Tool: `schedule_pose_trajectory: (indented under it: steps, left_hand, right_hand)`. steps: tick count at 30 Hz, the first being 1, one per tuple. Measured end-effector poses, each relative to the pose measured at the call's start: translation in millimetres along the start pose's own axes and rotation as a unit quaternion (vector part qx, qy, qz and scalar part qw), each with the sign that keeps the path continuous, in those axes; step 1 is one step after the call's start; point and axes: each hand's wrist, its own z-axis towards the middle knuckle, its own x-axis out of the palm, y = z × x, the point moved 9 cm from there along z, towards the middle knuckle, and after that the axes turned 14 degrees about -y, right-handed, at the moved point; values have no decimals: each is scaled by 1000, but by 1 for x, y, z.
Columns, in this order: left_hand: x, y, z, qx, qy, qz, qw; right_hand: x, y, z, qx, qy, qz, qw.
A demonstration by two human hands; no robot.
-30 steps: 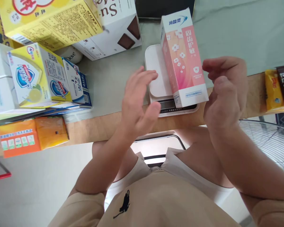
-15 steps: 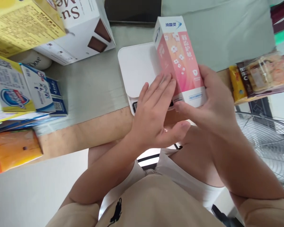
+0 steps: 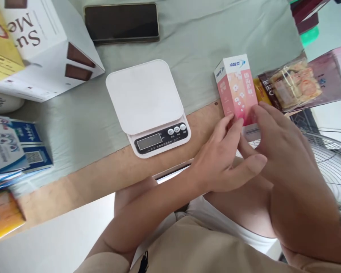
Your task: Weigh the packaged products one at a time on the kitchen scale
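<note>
A pink and white toothpaste box (image 3: 238, 93) is held by its lower end at the table's front edge, to the right of the scale. My right hand (image 3: 290, 151) grips it there, fingers at its right side. Against the box's lower left part rest the fingertips of my left hand (image 3: 218, 163), which is open with the thumb stretched out. A white kitchen scale (image 3: 144, 98) lies left of both hands. Nothing is on its plate, and its dark display (image 3: 150, 141) shows no digits that I can make out.
A black phone (image 3: 122, 22) lies behind the scale. Cartons, including a white one (image 3: 53, 49) and blue ones (image 3: 31, 151), stand at the left, near an orange pack (image 3: 4, 216). Snack packs (image 3: 297, 83) lie at the right edge, above a wire fan guard (image 3: 329, 163).
The toothpaste box has moved from over the scale to the right, beside the snack packs. Both hands went with it, and the scale is uncovered. The view has shifted too.
</note>
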Motion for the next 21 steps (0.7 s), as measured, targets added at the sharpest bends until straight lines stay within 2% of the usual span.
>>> schedule_pose_trajectory:
  steps: [3, 5, 13, 21]
  left_hand:
    - [-6, -4, 8, 16, -25, -19, 999]
    - [-8, -6, 14, 25, -32, -34, 999]
    - [5, 0, 27, -7, -5, -68, 998]
    - [3, 1, 35, 36, -3, -41, 998]
  right_hand:
    - [3, 21, -9, -124, 5, 47, 991]
    - [6, 26, -11, -157, 15, 62, 985]
    - [4, 15, -6, -129, 12, 21, 991]
    - [3, 17, -7, -147, -33, 22, 988]
